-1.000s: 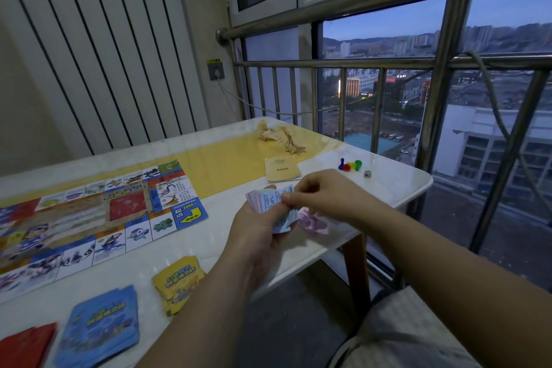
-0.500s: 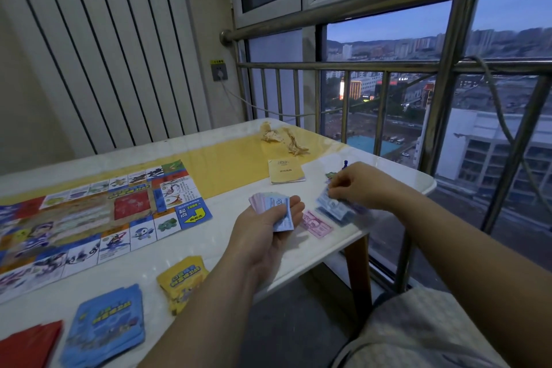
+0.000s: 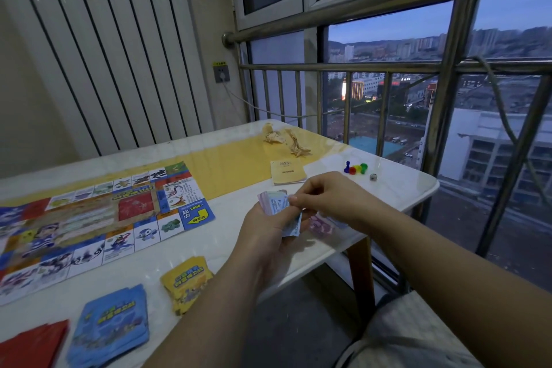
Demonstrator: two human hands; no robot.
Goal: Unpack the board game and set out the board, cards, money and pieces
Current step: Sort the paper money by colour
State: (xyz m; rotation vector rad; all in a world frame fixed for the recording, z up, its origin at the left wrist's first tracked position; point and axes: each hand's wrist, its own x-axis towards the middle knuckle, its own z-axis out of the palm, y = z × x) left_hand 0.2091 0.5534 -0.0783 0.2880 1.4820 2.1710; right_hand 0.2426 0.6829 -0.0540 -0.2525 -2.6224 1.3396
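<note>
My left hand [image 3: 263, 236] holds a fanned stack of play money [image 3: 273, 203] above the table's right part. My right hand [image 3: 328, 197] pinches the top note of that stack. Pink and blue notes [image 3: 321, 225] lie on the table just under my right wrist. The colourful board [image 3: 89, 218] is spread flat at the left. A yellow card deck [image 3: 186, 281], a blue card deck [image 3: 112, 326] and a red card deck [image 3: 30, 343] lie along the near edge. Coloured pawns [image 3: 355, 169] and a die [image 3: 373, 177] stand near the far right corner.
A yellow booklet [image 3: 287, 172] lies beyond my hands, with crumpled wrapping [image 3: 285, 139] behind it. The white table [image 3: 403, 188] ends at a rounded right corner beside a metal railing [image 3: 442, 116] and window. A ribbed wall panel stands behind the table.
My right hand laid a blue note on the table at the right, then came back to the stack in my left hand and now pinches its top note.
</note>
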